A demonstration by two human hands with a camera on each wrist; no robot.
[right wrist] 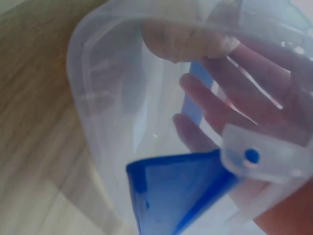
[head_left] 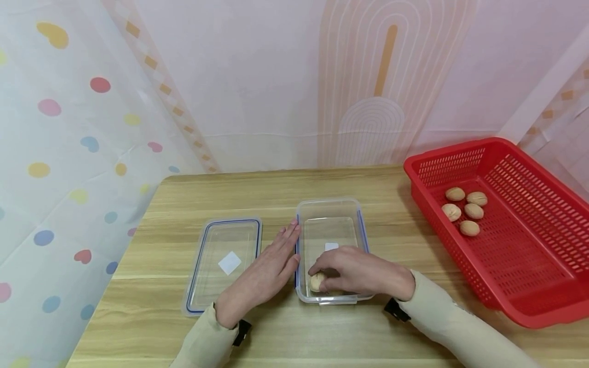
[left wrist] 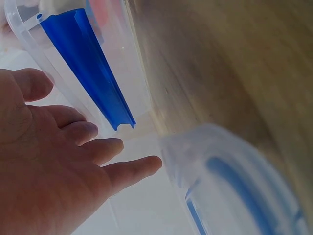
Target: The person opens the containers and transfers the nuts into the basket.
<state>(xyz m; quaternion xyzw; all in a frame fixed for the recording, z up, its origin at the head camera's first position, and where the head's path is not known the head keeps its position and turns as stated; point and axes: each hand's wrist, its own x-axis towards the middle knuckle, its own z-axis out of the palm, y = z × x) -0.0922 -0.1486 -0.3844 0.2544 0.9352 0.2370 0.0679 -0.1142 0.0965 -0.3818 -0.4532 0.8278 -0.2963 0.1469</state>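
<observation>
Inside a clear plastic container (head_left: 333,208) with blue side latches, my right hand (head_left: 352,271) pinches a walnut (head_left: 317,282) low near the front left corner. Through the container's wall in the right wrist view, the walnut (right wrist: 183,41) shows between the thumb and fingertips. My left hand (head_left: 271,266) lies along the container's left side with its fingers straight. From the left wrist, that hand (left wrist: 63,142) appears beside the blue latch (left wrist: 88,68), fingers spread. A white square label (head_left: 331,246) shows on the container floor, partly behind the right hand.
A clear lid (head_left: 216,286) with a blue seal and a white label lies left of the container. On the right stands a red slotted basket (head_left: 520,255) holding several walnuts (head_left: 470,228). A patterned curtain (head_left: 267,102) hangs behind the wooden table (head_left: 294,342).
</observation>
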